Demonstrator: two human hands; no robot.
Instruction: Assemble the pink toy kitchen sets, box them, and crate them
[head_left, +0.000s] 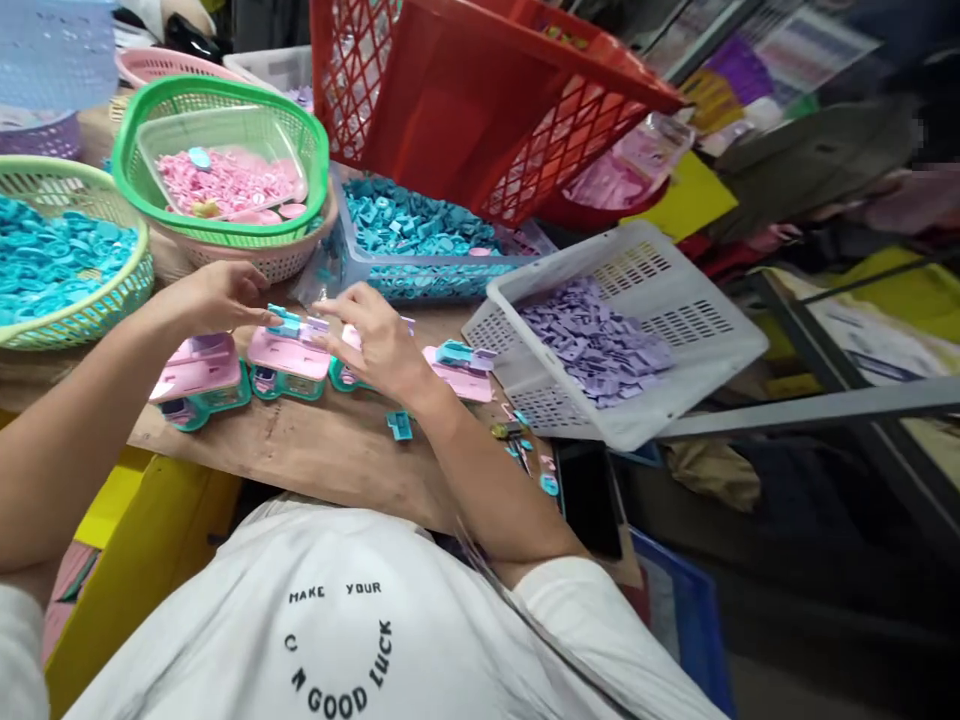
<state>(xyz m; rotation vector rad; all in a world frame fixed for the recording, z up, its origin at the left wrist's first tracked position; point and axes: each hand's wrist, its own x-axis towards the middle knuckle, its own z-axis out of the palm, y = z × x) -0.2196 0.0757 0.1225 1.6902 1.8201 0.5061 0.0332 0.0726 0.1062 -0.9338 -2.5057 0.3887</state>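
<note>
A row of small plastic toys with pink tops and teal bases stands along the table. My left hand (219, 300) is at the second toy (289, 358), its thumb against a blue plastic piece (283, 320) on top, fingers curled. From the other side, my right hand (382, 340) closes thumb and fingers around a lilac piece (316, 326) beside the blue one. Left of these is another pink-topped toy (199, 372). A third toy (349, 372) is partly hidden behind my right hand. Farther right, a pink top (459, 376) carries blue and lilac pieces.
A loose blue piece (399, 426) lies near the table edge. Behind are a green basket (321, 190), a clear bin (352, 262) of blue parts and a large red crate (457, 110). A tilted white basket (637, 425) holds lilac parts; a light-green basket (90, 325) holds blue ones.
</note>
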